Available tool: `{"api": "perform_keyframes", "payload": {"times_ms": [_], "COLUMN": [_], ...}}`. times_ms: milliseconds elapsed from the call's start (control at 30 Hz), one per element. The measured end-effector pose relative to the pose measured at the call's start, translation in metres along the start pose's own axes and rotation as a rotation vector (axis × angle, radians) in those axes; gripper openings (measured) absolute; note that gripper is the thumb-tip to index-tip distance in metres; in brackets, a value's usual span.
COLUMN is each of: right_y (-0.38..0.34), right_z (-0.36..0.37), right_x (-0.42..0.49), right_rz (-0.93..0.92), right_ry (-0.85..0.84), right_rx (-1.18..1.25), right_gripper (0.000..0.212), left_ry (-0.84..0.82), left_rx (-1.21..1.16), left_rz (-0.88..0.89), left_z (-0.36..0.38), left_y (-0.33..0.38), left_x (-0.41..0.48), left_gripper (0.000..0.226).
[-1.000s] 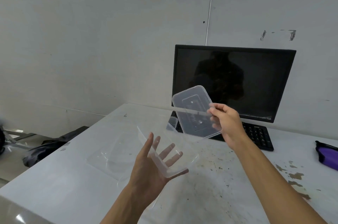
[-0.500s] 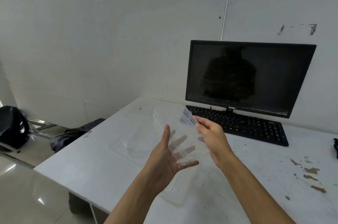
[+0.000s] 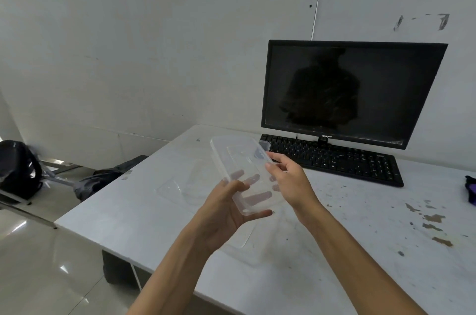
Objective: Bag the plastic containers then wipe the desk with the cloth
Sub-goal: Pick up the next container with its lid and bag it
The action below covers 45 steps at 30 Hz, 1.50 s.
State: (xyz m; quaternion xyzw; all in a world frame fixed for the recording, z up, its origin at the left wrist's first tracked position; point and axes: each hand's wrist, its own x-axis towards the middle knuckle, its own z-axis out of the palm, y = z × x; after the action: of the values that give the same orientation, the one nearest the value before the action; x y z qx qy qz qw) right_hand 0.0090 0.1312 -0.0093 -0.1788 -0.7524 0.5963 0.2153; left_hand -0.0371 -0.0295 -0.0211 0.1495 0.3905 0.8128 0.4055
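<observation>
Since a second ago I have brought the lid onto the container [image 3: 243, 173]; my left hand [image 3: 226, 214] and right hand [image 3: 288, 180] both grip it above the worktop [image 3: 360, 250]. Bagging step: next I need the bag, perhaps the clear plastic at 10 o'clock.

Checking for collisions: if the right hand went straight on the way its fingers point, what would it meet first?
The clear plastic container it already grips, then probably the left hand behind it; depth is unclear.

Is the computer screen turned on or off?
Off, it seems. The monitor is black all over, showing only a dim reflection of a person.
</observation>
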Motion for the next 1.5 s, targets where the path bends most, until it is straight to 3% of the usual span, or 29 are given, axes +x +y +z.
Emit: {"api": "perform_keyframes", "payload": {"times_ms": [133,233,333,433,633,800,1033,1267,1433,1500], "right_y": [-0.007,-0.007,-0.004,-0.002,0.000,-0.012,-0.036,-0.049,-0.051,-0.051], "right_z": [-0.009,-0.011,-0.008,-0.005,0.000,0.016,0.052,0.101,0.122,0.138], "right_x": [-0.002,-0.003,-0.003,-0.005,-0.011,-0.020,-0.013,-0.010,0.001,0.012], "right_rz": [0.178,0.160,0.138,0.156,0.133,0.107,0.084,0.048,0.077,0.102], "right_ry": [-0.169,-0.133,-0.036,-0.041,-0.092,-0.267,-0.296,-0.375,-0.632,-0.646], "right_rx": [0.167,0.173,0.207,0.240,0.232,0.110,0.168,0.086,-0.021,0.015], "right_gripper": [0.029,0.034,0.035,0.036,0.036,0.036,0.044,0.043,0.037,0.032], "left_ry": [-0.047,0.024,0.057,0.043,0.112,0.256,0.202,0.330,0.445,0.479], "left_rx": [0.000,0.051,0.101,0.125,0.150,0.159,0.337,0.260,0.083,0.055], "left_rz": [0.023,0.064,0.091,0.086,0.055,0.158,0.081,0.230,0.365,0.379], "left_z": [-0.004,-0.005,-0.007,-0.010,-0.012,-0.014,-0.035,-0.069,-0.113,-0.134], "left_y": [0.008,0.011,0.011,0.012,0.019,0.041,0.062,0.091,0.121,0.131], "left_x": [-0.008,-0.008,-0.008,-0.010,-0.013,-0.019,-0.059,-0.071,-0.057,-0.051], "left_gripper": [0.055,0.041,0.055,0.065,0.047,0.041,0.042,0.034,0.044,0.044]}}
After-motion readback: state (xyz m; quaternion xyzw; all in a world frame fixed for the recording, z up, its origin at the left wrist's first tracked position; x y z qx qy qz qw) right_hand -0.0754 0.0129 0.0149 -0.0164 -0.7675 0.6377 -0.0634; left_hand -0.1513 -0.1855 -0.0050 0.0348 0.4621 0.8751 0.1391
